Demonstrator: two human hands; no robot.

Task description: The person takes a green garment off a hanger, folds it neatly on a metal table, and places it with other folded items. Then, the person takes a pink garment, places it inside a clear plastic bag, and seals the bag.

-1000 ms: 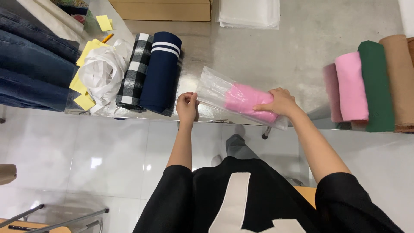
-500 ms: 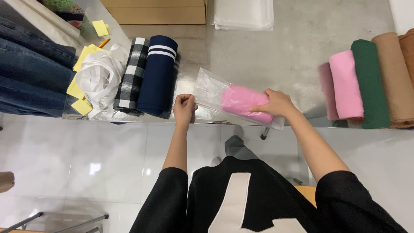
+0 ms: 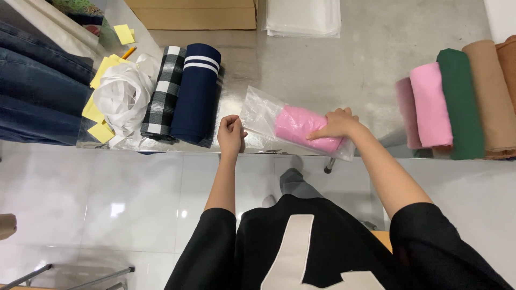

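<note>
A rolled pink cloth (image 3: pixel 302 124) lies inside a clear plastic bag (image 3: pixel 262 111) near the front edge of the grey table (image 3: pixel 349 64). My right hand (image 3: pixel 337 123) presses flat on the pink roll through the bag. My left hand (image 3: pixel 231 134) pinches the bag's open left end with fingers closed on the plastic.
To the left lie a navy roll with white stripes (image 3: pixel 196 91), a black-and-white checked roll (image 3: pixel 164 88), crumpled white plastic (image 3: pixel 122 96), yellow notes (image 3: pixel 102 70) and folded jeans (image 3: pixel 37 86). Pink (image 3: pixel 432 104), green (image 3: pixel 461 102) and tan (image 3: pixel 490 91) rolls lie at right. Clear bags (image 3: pixel 303 16) and a cardboard box (image 3: pixel 193 13) sit at the back.
The pink roll sits deeper in the bag. My right hand has shifted from gripping its end to pressing on top. My left hand still holds the bag's end.
</note>
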